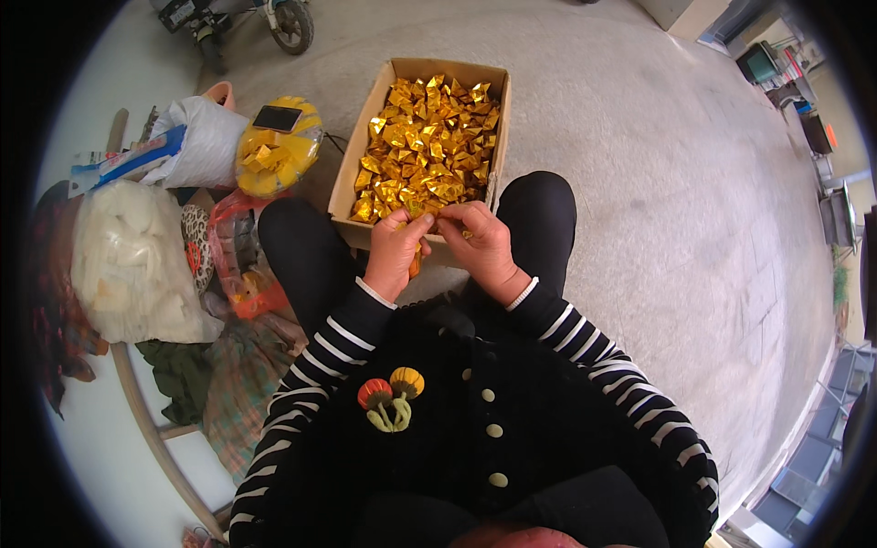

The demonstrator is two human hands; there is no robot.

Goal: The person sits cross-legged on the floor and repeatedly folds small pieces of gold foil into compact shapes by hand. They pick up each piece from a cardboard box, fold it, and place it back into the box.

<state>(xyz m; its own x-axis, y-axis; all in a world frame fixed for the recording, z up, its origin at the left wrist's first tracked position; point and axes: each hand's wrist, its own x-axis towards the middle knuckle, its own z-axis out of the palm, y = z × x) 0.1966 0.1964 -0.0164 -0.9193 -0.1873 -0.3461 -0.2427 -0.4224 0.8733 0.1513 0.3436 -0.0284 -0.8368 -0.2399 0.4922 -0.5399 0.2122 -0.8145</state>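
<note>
Between my knees stands an open cardboard box filled with folded gold foil paper pieces. Over its near edge, my left hand grips gold foil paper, part of which hangs below the fingers. My right hand pinches the same piece, thumb against forefinger, with its fingertips close to those of the left. The exact shape of the held paper is partly hidden by my fingers, and its gold blends with the pieces behind it.
At the left, a round yellow-topped stool or container carries a smartphone and gold paper. Around it are a white sack, a red plastic bag and a large translucent plastic bag. Wheeled vehicles stand on the concrete floor beyond.
</note>
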